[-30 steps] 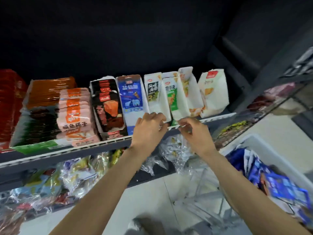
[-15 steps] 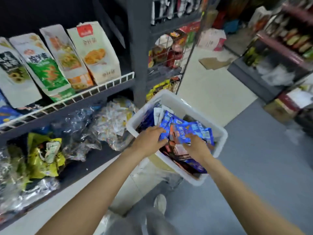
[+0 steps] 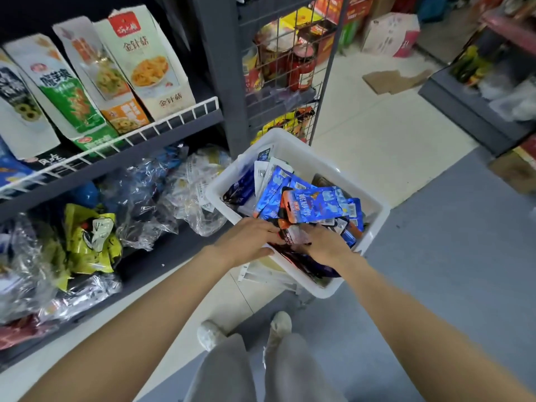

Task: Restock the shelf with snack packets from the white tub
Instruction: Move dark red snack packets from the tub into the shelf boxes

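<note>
Both hands, which half a second ago were just reaching the blue packets, now dig deeper at the near end of the white tub (image 3: 298,142). Going left to right: the shelf (image 3: 162,126) with its upright snack boxes looks well filled, the left hand (image 3: 246,242) lies nearly flat on a dark packet, and the right hand (image 3: 324,246) curls among the snack packets (image 3: 313,208); I cannot tell what it holds. Nothing has been lifted out yet, the tub looks far from emptied, and both hands' fingertips are hidden.

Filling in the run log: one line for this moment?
stage: picking | left hand, right hand: in white tub, on dark packets | shelf: not restocked
</note>
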`<state>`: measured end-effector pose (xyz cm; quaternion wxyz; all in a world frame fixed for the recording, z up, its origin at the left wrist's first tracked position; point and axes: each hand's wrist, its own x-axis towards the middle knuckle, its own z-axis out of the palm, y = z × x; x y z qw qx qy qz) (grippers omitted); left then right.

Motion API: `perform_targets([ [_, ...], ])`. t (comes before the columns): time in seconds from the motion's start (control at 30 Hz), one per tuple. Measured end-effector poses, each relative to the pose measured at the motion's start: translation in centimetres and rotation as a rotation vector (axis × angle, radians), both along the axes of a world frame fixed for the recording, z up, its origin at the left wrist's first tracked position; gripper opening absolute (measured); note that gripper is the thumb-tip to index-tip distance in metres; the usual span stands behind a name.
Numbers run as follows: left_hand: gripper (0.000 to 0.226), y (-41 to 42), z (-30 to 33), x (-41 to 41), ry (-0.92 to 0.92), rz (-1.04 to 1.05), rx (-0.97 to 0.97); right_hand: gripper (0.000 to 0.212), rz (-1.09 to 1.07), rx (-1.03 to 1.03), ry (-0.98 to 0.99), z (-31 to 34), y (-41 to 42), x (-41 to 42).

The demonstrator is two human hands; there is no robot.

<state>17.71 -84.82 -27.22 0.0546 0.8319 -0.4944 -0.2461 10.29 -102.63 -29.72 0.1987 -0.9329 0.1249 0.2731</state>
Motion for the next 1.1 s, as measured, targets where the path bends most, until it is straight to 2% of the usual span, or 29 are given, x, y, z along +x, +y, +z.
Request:
perform_targets([
  [0.1,0.032,0.3,0.1,-0.7,-0.027,-0.019,-0.086,0.053,0.105,-0.048,0.001,0.3,0.2,0.6],
  [0.3,0.01,1.0,0.4,-1.3,-0.089,0.025,-0.296,0.04,0.239,-0.085,-0.072,1.0,0.7,0.7],
  [0.37,0.015,1.1,0.3,-1.5,-0.079,0.059,-0.295,0.039,0.255,-0.117,-0.096,0.8,0.6,0.5],
  [0.5,0.04,1.1,0.1,-1.5,-0.049,0.172,-0.179,0.043,0.346,-0.281,-0.138,1.1,0.5,0.5],
  [0.6,0.04,1.3,0.0,-1.1,-0.015,0.297,-0.116,0.044,0.411,-0.26,-0.182,1.4,1.0,0.4],
  [0.7,0.031,1.9,-0.3,-0.9,0.03,0.451,-0.165,0.037,0.41,-0.24,-0.242,1.5,1.3,-0.2],
  [0.77,0.027,1.9,-0.3,-1.0,0.035,0.398,-0.171,0.032,0.302,-0.176,-0.282,1.4,1.1,-0.6],
  [0.9,0.026,0.9,0.1,-1.3,0.057,0.281,-0.096,0.018,-0.067,0.094,-0.334,2.0,-0.4,-0.6],
  [1.0,0.023,0.4,0.4,-1.1,-0.028,0.273,-0.059,0.017,-0.295,0.27,-0.382,3.4,-1.9,-0.8],
  [1.1,0.022,0.3,0.6,-0.6,-0.012,0.317,-0.106,0.013,-0.416,0.369,-0.406,4.0,-2.8,-0.9],
])
